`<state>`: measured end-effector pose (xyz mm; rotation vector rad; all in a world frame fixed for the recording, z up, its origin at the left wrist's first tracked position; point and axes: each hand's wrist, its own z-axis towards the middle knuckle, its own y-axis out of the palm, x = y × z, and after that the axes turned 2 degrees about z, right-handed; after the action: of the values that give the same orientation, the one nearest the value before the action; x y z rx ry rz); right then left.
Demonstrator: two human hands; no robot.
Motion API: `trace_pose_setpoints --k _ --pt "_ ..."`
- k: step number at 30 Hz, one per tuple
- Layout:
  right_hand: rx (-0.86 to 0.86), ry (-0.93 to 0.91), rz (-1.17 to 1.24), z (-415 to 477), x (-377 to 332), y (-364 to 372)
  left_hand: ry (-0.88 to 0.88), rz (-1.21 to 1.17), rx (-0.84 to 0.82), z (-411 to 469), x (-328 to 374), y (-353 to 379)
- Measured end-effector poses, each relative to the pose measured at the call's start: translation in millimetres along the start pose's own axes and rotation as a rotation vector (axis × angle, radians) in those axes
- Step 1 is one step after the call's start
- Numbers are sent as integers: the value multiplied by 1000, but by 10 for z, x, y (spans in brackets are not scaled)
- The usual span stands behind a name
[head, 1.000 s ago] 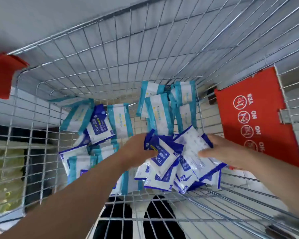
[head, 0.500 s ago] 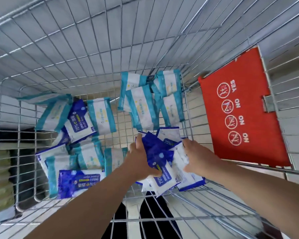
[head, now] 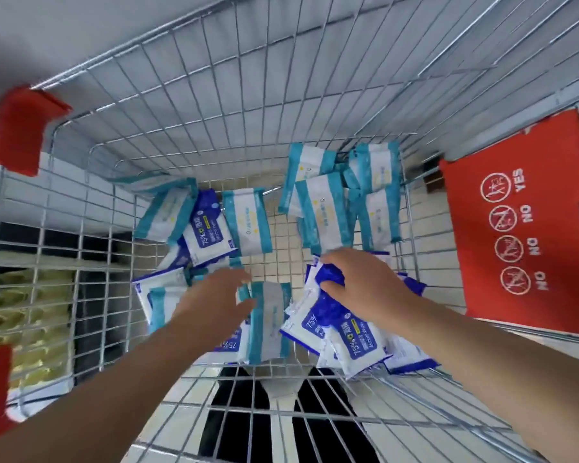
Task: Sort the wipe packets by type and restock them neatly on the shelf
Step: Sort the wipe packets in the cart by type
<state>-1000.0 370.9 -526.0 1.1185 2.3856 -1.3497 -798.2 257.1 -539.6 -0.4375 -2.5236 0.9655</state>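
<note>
Sorting wipe packets in a wire cart.

The right hand (head: pixel 368 289) has its fingers (head: pixel 331 262) curled on a bunch of blue packets (head: pixel 351 339) at the cart's (head: pixel 214 95) near right; the left hand (head: pixel 214 302) reaches with fingers spread and empty, just over a teal packet (head: pixel 268 322). More teal packets (head: pixel 325 212) lie loose farther in. They look light, soft and slick, so pinching across the flat middle should hold best. No shelf shows; pale floor tiles show through the mesh.

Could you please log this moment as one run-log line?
stage: sorting in cart | right hand: gripping dark blue packets | left hand: open, reaching over teal packets | shelf: not visible
</note>
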Motion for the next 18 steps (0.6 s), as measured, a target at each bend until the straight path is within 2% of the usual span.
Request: trace_pose_setpoints --k 5,7,10,14,18 --pt "-162 -47 4 297 -412 484 -80 122 -114 -9 -634 -16" --pt "-191 -32 -14 410 -507 616 -64 124 -63 46 -742 -16" --pt "-220 -8 -60 532 -574 769 -71 225 50 130 -855 -101" --pt "-231 29 -140 629 -573 972 -61 336 -36 163 -1026 -172" --pt "-187 -32 -206 650 -611 1092 -53 238 -69 170 -1169 -180"
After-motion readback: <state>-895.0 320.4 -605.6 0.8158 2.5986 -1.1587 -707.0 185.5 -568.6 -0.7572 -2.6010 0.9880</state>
